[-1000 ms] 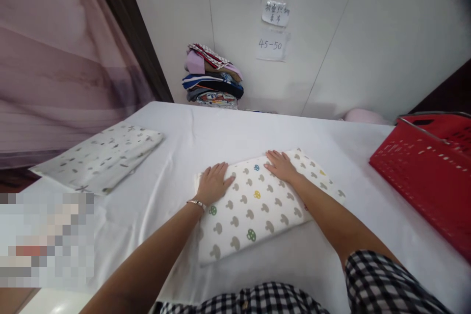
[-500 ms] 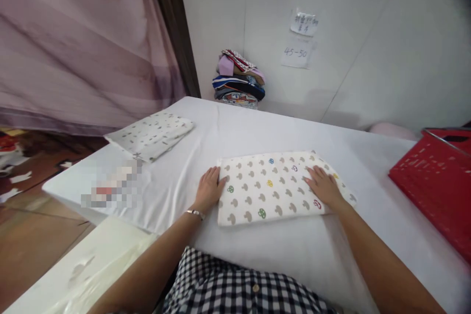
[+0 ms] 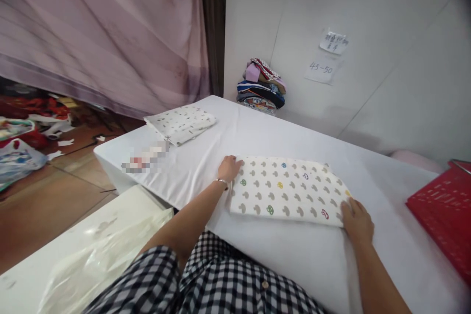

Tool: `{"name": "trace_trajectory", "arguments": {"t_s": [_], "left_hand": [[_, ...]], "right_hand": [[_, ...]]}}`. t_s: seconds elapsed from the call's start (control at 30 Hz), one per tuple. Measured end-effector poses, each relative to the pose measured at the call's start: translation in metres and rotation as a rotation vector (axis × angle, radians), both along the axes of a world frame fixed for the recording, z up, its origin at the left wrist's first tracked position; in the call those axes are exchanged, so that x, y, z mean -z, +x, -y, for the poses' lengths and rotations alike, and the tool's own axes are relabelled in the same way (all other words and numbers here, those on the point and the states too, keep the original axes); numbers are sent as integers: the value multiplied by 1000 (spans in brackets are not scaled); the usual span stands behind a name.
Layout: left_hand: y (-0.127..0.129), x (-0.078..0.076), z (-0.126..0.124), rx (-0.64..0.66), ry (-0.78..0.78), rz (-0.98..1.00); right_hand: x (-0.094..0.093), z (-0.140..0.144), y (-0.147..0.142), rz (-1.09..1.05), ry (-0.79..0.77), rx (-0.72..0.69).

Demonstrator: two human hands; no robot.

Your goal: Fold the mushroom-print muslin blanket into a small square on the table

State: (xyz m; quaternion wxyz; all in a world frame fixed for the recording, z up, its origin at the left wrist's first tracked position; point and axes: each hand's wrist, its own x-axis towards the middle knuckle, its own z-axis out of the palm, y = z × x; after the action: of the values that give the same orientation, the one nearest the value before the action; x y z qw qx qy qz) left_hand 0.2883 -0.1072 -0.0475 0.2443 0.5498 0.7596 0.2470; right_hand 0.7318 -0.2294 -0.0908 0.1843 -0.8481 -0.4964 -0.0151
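A folded white cloth with mushroom prints (image 3: pixel 290 191) lies flat on the white-covered table (image 3: pixel 301 142). My left hand (image 3: pixel 230 169) grips its left end, fingers curled at the edge. My right hand (image 3: pixel 356 222) grips its right end near the front corner. A thin bracelet sits on my left wrist.
A second folded patterned cloth (image 3: pixel 181 122) lies at the table's far left corner. A stack of folded clothes (image 3: pixel 262 86) stands against the wall. A red basket (image 3: pixel 447 218) sits at the right. A lower white surface with a clear plastic bag (image 3: pixel 99 255) is at my left.
My hands slid from the top of the cloth out to its two ends. The cloth turned to lie crosswise before me. The view swung left, showing more floor.
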Motion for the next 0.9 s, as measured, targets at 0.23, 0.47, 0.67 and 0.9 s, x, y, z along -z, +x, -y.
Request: {"name": "trace_trajectory", "arguments": {"t_s": [0.23, 0.47, 0.67, 0.9], "left_hand": [[12, 7, -29, -67, -3, -92], [9, 10, -28, -95, 5, -101], [12, 17, -26, -121, 62, -142], [9, 19, -27, -128, 73, -151]], "right_hand": [[6, 2, 4, -179, 180, 76], [6, 3, 6, -163, 119, 83], [7, 1, 8, -165, 113, 86], [4, 2, 4, -171, 117, 93]]}}
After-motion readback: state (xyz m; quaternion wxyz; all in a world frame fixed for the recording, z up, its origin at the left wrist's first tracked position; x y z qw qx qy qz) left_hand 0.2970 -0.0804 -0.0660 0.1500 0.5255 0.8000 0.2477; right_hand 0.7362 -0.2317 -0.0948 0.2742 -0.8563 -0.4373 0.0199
